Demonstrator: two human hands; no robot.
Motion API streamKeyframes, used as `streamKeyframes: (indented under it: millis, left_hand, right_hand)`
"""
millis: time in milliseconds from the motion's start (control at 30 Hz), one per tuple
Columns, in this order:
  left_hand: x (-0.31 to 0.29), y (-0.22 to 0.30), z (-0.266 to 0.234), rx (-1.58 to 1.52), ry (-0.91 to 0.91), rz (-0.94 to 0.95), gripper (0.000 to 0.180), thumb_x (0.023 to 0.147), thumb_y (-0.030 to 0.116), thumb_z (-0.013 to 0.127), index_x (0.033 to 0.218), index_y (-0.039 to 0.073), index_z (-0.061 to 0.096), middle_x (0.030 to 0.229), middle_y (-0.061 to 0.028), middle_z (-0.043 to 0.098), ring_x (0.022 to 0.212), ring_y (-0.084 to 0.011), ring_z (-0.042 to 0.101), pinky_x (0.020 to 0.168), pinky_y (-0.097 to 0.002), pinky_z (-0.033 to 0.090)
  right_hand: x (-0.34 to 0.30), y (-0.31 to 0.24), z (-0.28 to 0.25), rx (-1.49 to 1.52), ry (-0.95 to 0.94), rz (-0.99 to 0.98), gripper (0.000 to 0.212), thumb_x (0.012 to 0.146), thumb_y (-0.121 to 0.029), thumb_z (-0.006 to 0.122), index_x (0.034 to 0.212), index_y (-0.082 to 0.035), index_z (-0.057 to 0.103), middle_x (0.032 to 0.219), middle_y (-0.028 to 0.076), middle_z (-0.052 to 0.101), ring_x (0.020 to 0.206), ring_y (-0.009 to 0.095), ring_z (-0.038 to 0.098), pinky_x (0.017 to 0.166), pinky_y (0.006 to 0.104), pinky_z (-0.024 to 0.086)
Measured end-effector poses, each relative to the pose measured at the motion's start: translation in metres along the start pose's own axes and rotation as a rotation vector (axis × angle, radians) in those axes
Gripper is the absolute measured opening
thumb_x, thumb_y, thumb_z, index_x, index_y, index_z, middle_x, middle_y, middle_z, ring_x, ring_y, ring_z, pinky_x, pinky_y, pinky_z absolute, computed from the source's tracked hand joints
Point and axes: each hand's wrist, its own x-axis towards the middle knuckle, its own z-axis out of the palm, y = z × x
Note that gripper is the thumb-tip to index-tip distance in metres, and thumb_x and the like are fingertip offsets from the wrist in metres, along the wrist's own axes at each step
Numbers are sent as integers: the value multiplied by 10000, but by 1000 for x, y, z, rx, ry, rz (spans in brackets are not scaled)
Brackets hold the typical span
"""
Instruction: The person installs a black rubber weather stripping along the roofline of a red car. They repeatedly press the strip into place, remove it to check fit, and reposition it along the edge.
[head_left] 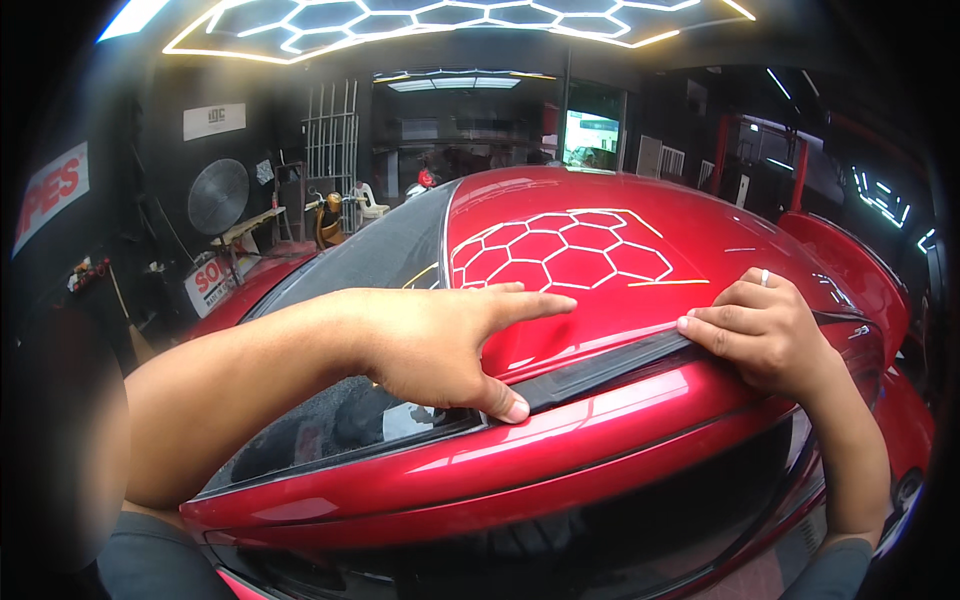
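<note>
A glossy red car roof fills the middle, with hexagonal lights mirrored in it. Along its near edge runs a black roof trim strip, in a channel beside the red side rail. My left hand reaches across the windshield edge; its thumb presses on the strip's left end while the other fingers stretch out over the roof. At the right, my right hand, with a ring on one finger, has its fingers bent and close together, fingertips gripping the strip. Its thumb is mostly hidden.
The dark windshield slopes away to the left, and a dark side window lies below the rail. Beyond the car stand a round fan, a white plastic chair and another red car part. Hexagonal lights hang overhead.
</note>
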Motion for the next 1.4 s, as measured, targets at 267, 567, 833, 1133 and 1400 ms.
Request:
streamKeyframes:
  millis: [267,567,833,1133,1400]
  left_hand:
    - [-19,3,10,-119,46,-109,996,917,640,815,1707,190,409,1748,-321,296,1598,-495,360,1235,-561,437]
    - [-7,-7,18,-150,35,-101,1042,876,702,824,1672,134,464,1729,-327,316,1454,-456,555,1169,-505,503]
    - [-13,5,-1,-199,-41,-99,989,902,589,855,1606,5,479,1641,-347,416,1142,-362,754,928,-440,618]
    - [-1,13,1,-40,-55,28,771,952,301,849,1532,-33,467,1292,-290,680,1038,-355,768,930,-453,606]
    - [1,16,2,-115,-18,-67,963,904,384,907,1666,77,404,1101,-236,788,918,-280,793,849,-408,613]
  right_hand:
    - [-5,-2,-18,95,-179,61,294,914,-107,781,1206,-110,813,1023,33,794,1000,224,719,858,412,561]
    - [51,-38,-8,700,-250,373,278,1025,-249,759,1215,-57,821,1167,149,774,1134,311,698,1006,446,552]
    - [117,-35,25,852,-542,346,634,989,-539,784,1428,-96,671,1541,212,560,1462,408,496,1196,534,445]
    - [117,-49,17,806,-565,258,657,1018,-463,746,1495,-40,586,1546,291,507,1508,473,452,1283,625,311]
    - [128,-35,13,874,-740,391,746,1004,-487,780,1579,-61,570,1591,221,536,1453,401,550,1211,490,452]
